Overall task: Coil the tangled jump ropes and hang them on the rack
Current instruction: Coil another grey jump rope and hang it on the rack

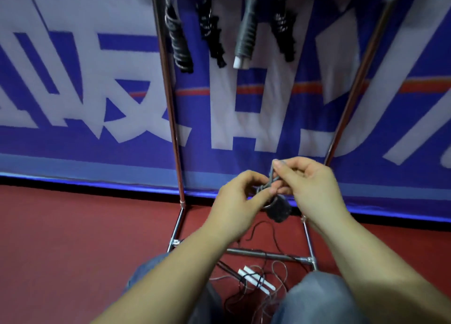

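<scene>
My left hand and my right hand meet in front of the metal rack, both pinching a grey jump rope that loops between the fingers. A dark handle bundle hangs just under the hands. Several coiled ropes hang from the top of the rack, one with a grey handle and white tip. More tangled rope with white handles lies on the red floor between my knees.
A blue and white banner stands behind the rack. The rack's lower crossbar runs across the red floor just ahead of my knees.
</scene>
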Demonstrator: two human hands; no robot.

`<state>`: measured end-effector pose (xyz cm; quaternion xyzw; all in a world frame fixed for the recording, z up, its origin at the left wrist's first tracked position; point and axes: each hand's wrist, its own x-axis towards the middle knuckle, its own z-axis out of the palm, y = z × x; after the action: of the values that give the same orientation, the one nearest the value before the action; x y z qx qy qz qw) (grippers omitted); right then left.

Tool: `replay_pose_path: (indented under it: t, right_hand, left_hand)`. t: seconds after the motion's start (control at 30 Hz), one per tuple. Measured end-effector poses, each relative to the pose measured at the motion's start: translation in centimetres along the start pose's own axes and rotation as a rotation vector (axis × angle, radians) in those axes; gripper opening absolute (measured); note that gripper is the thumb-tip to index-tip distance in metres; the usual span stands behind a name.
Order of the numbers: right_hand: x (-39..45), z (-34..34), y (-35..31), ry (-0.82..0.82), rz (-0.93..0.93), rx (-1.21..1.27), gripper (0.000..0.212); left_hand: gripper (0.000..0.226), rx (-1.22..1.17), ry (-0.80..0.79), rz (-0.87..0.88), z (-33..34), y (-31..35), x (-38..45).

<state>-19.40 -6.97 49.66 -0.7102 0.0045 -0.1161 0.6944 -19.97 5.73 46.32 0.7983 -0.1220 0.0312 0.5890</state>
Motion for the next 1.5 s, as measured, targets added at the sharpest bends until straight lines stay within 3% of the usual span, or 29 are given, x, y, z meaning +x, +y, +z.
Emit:
replay_pose_path:
  t: [0.27,0.57,0.77,1.0,1.27,1.5]
  right_hand:
    - [0.9,-0.2,-11.1,-0.035,-0.191,-0.045,0.014]
    - [0.3,0.2,-20.1,-0.112,-0.352,-0.265,0.007]
    - [0.6,-0.4,-21.8,-0.103,-0.365,-0.253,0.006]
    - [5.9,-2.9,-23.2,0.021,-0.362,-0.291,0.009]
    - [14.8,-5.6,-22.7,0.186,-0.291,-0.418,0.018]
    - [20.4,-6.6,-22.7,0.231,-0.277,-0.445,0.02]
  left_hand:
    - [0.007,0.247,0.081,0.155,-4.3,11.6,2.3]
    - [0.01,0.265,0.077,0.239,-8.4,21.1,2.3]
    - [0.013,0.171,0.075,0.257,-8.6,23.5,3.5]
    - [0.01,0.076,0.014,0.249,-6.4,26.0,9.4]
    - [0.015,-0.131,0.008,0.13,-2.7,26.2,17.9]
    - [0.021,-0.22,0.062,0.061,-0.2,25.3,24.3]
